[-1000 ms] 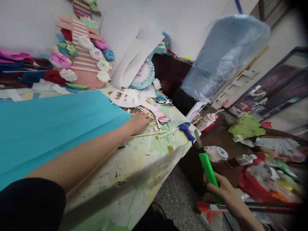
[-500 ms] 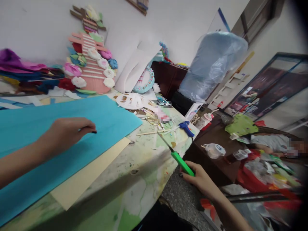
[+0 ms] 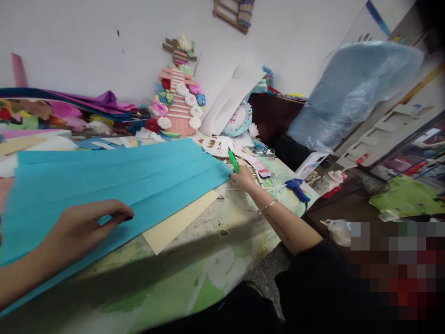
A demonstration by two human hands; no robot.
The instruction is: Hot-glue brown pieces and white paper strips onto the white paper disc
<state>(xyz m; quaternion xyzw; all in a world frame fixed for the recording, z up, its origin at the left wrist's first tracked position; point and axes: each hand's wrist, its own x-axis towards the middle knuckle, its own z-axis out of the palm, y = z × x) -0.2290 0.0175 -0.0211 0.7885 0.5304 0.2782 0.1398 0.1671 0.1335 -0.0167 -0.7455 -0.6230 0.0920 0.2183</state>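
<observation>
My right hand (image 3: 244,178) is closed round the green handle of a utility knife (image 3: 233,162), at the right corner of a large sheet of blue paper (image 3: 167,169). The knife's tip points up and away, over the clutter at the back; its blade is hard to make out. My left hand (image 3: 86,222) is over the near left part of the blue sheet, thumb and fingertips pinched together, and I see nothing between them. A cream sheet (image 3: 181,225) sticks out from under the blue paper's front edge.
A blue glue gun (image 3: 298,189) lies by the table's right edge. White cut-out card (image 3: 217,145), sticks and glasses (image 3: 264,150) crowd the back corner. A flower-covered pink craft guitar (image 3: 179,104) leans on the wall. Coloured paper (image 3: 104,103) is piled at the back left.
My right hand has brought the knife from beyond the table's front edge up to the blue sheet's right corner. The view has turned left. My left hand stays over the sheet, still pinched.
</observation>
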